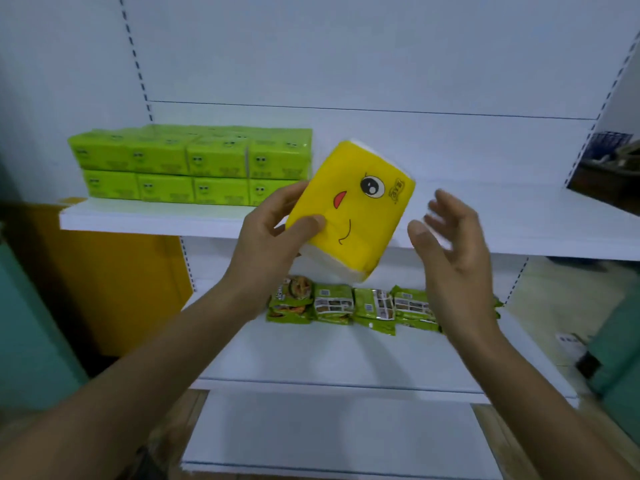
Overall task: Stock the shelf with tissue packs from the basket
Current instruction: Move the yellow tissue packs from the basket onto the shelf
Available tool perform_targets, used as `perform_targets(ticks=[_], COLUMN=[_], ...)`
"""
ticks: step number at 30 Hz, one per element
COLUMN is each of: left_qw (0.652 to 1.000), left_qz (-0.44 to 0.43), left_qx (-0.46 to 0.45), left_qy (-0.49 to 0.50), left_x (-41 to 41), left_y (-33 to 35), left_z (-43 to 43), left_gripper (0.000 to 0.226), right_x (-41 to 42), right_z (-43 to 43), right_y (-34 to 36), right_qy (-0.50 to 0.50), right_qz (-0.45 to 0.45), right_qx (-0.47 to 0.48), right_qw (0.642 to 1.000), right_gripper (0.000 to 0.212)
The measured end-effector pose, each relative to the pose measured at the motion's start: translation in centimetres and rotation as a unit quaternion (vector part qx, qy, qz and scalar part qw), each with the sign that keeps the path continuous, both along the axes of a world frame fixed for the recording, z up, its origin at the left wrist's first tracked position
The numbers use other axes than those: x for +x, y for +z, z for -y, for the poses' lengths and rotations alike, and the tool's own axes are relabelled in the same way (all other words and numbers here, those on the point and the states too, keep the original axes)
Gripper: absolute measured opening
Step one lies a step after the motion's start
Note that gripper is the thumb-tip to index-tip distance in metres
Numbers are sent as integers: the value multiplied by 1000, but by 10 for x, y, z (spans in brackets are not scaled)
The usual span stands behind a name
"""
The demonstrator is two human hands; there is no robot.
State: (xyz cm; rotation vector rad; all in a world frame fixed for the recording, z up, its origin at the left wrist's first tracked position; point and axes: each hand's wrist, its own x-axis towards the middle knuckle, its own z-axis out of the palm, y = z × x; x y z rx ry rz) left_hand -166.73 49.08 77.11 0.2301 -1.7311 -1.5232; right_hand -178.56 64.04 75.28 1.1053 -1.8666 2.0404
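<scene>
A: Head cam, quick rundown pls. Where's the yellow tissue pack [353, 209]?

B: Up in the air, in front of the upper shelf [519, 220] edge, approx centre of view, just right of the green tissue packs [194, 164]. It's tilted, top leaning right. Cartoon face on the front: one eye, red tongue, curved mouth. White tissue shows at the top & bottom ends.

A: Who's got it?

B: Left grip [273, 233] holds it at the lower left corner. Thumb [308, 225] is pressed on the front face, fingers curled round behind the left edge.

A: And the other one?

B: Right grip [450, 244] is wide, fingers spread & fairly straight, palm facing the pack's right side. It's near the pack but not touching, gap visible. Bit blurred, so can't tell fingertip detail.

A: The green ones?

B: On the left part of the upper shelf. Two layers, four across the front, more rows behind on the top layer. They're packed tight, touching each other, printed faces outward.

A: Anything else?

B: Lower shelf [346, 355] has a row of green snack packets [334, 304], approx four stacks side by side, partly hidden behind the yellow pack & the right wrist. White back panel [346, 64] w/ slotted uprights is behind it all. Orange-yellow panel [104, 289] sits left of the unit, below upper shelf level. Dark clutter at the far right edge is too blurry to ID.
</scene>
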Motion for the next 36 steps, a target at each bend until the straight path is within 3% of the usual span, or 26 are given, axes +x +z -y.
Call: perform_targets(ticks=[2,4,5,6,8,10,12,14,16,19,20,23,25,27,29,33,36], left_qw=[999,998,997,995,989,986,989,991,994,996,994,988,977,930,873,770,768], left_qz=[16,14,6,1,-10,-19,-18,-25,-34,-35,-27,40,100,172,243,404,476], left_qx=[21,45,66,93,144,166,141,98,58,0,-12,-76,-181,-315,-385,-401,-337], left_qy=[-20,-30,-29,-22,-8,-22,-51,-86,-85,-82,-102,-126,-51,80,173,288,266], left_x=[-24,-50,-68,-82,-114,-148,-181,-212,-240,-276,-285,-307,-324,-334,-341,-355,-370], left_y=[4,6,6,6,4,2,3,6,9,9,8,7,5,1,-4,-13,-18], left_z=[-1,-3,-2,-3,-1,2,4,6,12,19,19,30,51,79,110,164,191], left_gripper=[22,15,14,15,28,61,86,87,86,81,79,75,71,63,64,86,89], right_x=[-32,-63,-77,-85,-99,-112,-129,-154,-179,-215,-227,-275,-310,-343,-364,-390,-403], right_z=[-12,-17,-16,-14,-6,6,21,36,51,70,75,89,106,129,157,213,238], right_y=[2,5,6,6,7,15,33,50,63,75,77,81,78,67,51,11,-13], right_qy=[-74,-129,-139,-137,-119,-105,-84,-53,-57,-52,-62,-116,-144,-157,-155,-124,-115], right_qz=[-244,-477,-541,-561,-525,-435,-294,-176,-150,-157,-158,-207,-261,-308,-362,-476,-509], right_qx=[54,168,213,244,260,255,247,228,226,220,220,236,281,350,375,375,421], right_qw=[966,853,801,779,801,857,919,956,961,961,961,942,912,871,839,786,742], right_gripper=[51,58,60,60,57,59,68,76,82,55,54,60,55,54,56,42,47])
